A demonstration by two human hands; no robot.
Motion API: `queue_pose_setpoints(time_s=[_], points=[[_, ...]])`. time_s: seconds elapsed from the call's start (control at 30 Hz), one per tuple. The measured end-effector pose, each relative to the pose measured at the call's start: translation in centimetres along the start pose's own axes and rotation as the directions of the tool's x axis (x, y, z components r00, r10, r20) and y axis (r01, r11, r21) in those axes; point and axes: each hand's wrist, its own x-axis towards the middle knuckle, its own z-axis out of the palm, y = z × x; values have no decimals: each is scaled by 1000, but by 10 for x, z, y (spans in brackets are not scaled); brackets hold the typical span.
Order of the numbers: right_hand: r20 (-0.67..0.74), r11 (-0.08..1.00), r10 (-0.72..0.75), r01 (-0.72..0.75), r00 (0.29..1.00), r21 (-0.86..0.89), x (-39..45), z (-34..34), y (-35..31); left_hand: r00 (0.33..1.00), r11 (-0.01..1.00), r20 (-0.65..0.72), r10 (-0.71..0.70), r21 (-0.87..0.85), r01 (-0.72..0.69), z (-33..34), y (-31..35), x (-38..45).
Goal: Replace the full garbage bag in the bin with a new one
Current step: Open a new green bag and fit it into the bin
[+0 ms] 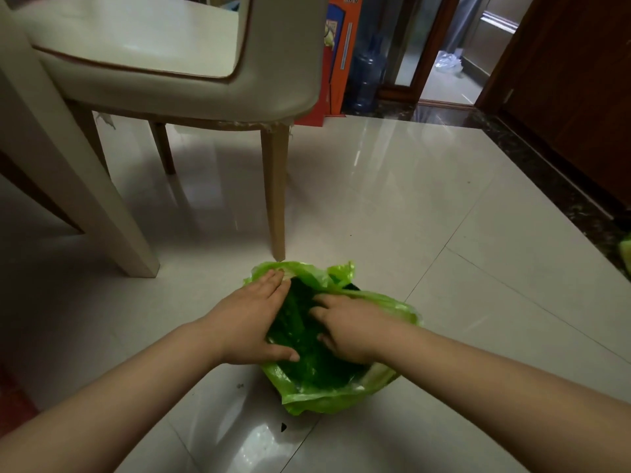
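Note:
A green garbage bag (327, 392) lines a small bin on the tiled floor, its edge folded out over the rim so the bin itself is almost hidden; only a dark bit of rim (353, 287) shows at the back. My left hand (254, 322) lies flat on the bag's left side, fingers spread over the rim. My right hand (345, 327) reaches into the bag's mouth with its fingers pressed on the plastic inside. Whether the right fingers pinch the plastic I cannot tell.
A cream chair (191, 70) stands just behind the bin, one leg (276, 199) close to the bag's far edge. A table leg (78, 186) is at the left. Another scrap of green plastic (625, 254) shows at the right edge. A doorway (454, 63) is beyond.

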Motion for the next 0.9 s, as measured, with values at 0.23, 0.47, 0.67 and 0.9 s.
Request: queue_pose_setpoints(time_s=[0.23, 0.47, 0.67, 0.9], points=[[-343, 995, 84, -98, 936, -25, -17, 8, 54, 994, 980, 32, -102, -167, 106, 4, 2, 7], [-381, 871, 259, -45, 887, 489, -1, 24, 70, 991, 919, 4, -135, -374, 127, 17, -1, 19], [-244, 645, 520, -189, 818, 740, 7, 34, 87, 998, 697, 12, -68, -715, 56, 27, -6, 14], [-24, 429, 545, -254, 838, 867, -8, 77, 89, 982, 570, -105, -159, -822, 4, 67, -15, -21]])
